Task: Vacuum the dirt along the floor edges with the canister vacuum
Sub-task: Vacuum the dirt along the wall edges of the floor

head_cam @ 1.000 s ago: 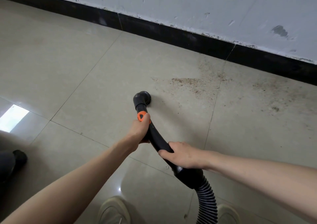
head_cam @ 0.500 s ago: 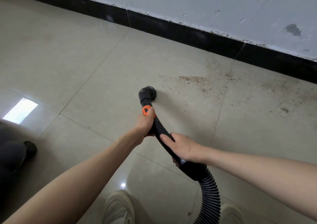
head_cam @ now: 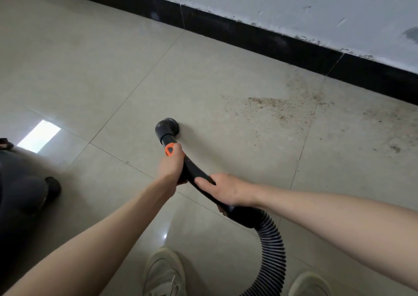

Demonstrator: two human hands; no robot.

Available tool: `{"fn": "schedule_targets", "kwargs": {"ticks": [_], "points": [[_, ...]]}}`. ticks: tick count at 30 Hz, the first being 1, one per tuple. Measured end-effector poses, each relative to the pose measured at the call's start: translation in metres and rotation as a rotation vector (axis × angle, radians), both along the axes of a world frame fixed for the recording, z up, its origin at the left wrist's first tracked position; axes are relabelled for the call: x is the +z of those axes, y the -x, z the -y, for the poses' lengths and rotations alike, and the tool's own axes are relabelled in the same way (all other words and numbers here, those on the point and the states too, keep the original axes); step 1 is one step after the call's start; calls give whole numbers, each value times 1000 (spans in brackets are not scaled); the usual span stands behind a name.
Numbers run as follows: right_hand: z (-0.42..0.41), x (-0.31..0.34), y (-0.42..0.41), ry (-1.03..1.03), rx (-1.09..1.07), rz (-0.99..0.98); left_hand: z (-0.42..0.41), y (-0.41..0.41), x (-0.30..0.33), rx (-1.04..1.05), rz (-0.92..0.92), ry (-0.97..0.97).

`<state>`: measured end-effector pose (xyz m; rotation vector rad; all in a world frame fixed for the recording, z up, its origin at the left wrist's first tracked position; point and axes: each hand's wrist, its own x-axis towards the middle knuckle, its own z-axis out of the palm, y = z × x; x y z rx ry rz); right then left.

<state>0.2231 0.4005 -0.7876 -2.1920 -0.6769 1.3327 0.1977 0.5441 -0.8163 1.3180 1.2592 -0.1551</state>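
Both of my hands grip the black curved vacuum handle. My left hand holds it high up, just below an orange slider. My right hand clasps it lower, close to where the ribbed hose joins. The round brush nozzle rests on the beige tiles, left of a patch of brown dirt. More dirt is scattered to the right, near the black skirting board.
The dark canister vacuum body sits at the left edge with a wheel showing. My two pale shoes stand at the bottom. A scuffed white wall rises above the skirting.
The view has swung left and down, so the canister body shows more. The nozzle and both hands have shifted slightly left on the tiles, still short of the dirt patch.
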Motion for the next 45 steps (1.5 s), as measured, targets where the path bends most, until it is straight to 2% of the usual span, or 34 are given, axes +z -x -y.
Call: {"fn": "schedule_targets", "kwargs": {"ticks": [4,9,12,20,27,37,45], "points": [[24,0,12,5,3,-20,17,14,-5,-41,43,44],[45,-5,17,13,-184,77,34,-4,1,-197,58,113],[52,-5,10,53,-229,158,53,-22,4,-216,70,151],[52,4,-17,105,-286,207,64,-64,5,-270,70,121],[20,2,-56,70,-333,174,39,-105,2,-269,71,20],[46,-4,-62,-85,-371,-105,37,-122,-3,-349,48,-20],[71,-4,-51,-64,-496,42,71,-137,-3,-493,49,21]]}}
